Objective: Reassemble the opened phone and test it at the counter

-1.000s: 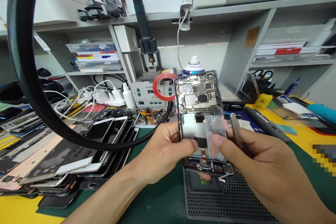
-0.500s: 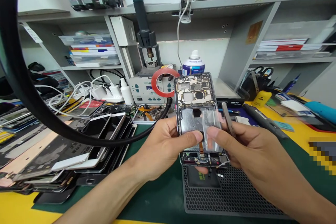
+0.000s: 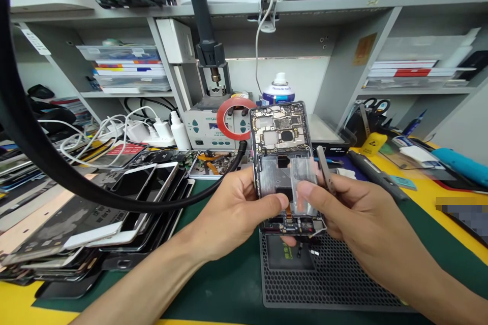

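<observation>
An opened phone (image 3: 271,172), its circuit board and battery bay exposed, is held upright and slightly tilted over the work mat. My left hand (image 3: 232,208) is closed on its left edge, thumb across the lower front. My right hand (image 3: 358,213) has metal tweezers (image 3: 326,170) tucked in its fingers, tips pointing up. Its thumb presses a clear plastic film (image 3: 300,171) onto the right side of the bay. An orange flex cable (image 3: 288,210) runs down near my left thumb. My right fingers behind the phone are partly hidden.
A honeycomb mat (image 3: 305,289) lies below the phone. Stacked phone parts (image 3: 125,213) stand at left. A thick black hose (image 3: 125,202) loops across the left. Behind are a roll of red tape (image 3: 223,122), a spray can (image 3: 279,94) and a control box (image 3: 194,129).
Everything in view has shifted slightly left, as the camera has turned a little. Both hands keep their hold on the phone, and the thumbs stay almost in place on it.
</observation>
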### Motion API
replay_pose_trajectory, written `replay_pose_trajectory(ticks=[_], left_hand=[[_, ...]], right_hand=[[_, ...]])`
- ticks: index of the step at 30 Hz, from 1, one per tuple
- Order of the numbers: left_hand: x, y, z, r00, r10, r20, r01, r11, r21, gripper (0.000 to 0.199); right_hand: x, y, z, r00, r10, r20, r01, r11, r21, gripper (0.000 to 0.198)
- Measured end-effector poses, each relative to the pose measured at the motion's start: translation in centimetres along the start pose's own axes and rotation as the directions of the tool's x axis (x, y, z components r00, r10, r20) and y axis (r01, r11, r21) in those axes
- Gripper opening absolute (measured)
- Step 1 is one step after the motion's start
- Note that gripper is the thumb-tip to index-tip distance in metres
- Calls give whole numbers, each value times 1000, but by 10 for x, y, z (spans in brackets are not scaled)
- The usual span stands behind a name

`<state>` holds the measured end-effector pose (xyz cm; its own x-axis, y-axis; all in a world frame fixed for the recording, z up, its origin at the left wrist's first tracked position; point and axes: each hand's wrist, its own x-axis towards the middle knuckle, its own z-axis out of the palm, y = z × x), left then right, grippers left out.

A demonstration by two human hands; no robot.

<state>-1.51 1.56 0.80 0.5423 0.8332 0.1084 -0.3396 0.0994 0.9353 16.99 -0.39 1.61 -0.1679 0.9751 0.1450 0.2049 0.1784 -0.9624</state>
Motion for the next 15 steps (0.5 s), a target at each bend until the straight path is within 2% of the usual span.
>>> replay_pose_trajectory(ticks=[5, 8, 12, 15], left_hand=[[-1, 1, 1, 999, 18, -38, -15, 997, 77, 25], [-3, 2, 3, 998, 32, -57, -25, 993, 115, 23], [-4, 3, 3, 999, 35, -39, -30, 994, 110, 23], [-3, 3, 0, 1000, 24, 2, -24, 996, 86, 26]], right_hand=[[0, 0, -1, 1000, 4, -7, -4, 1000, 11, 31], [-1, -1, 2, 999, 4, -52, -2, 1000, 31, 33], [-2, -2, 8, 993, 14, -118, -8, 999, 47, 36], [-3, -3, 8, 994, 22, -105, -16, 998, 62, 31]])
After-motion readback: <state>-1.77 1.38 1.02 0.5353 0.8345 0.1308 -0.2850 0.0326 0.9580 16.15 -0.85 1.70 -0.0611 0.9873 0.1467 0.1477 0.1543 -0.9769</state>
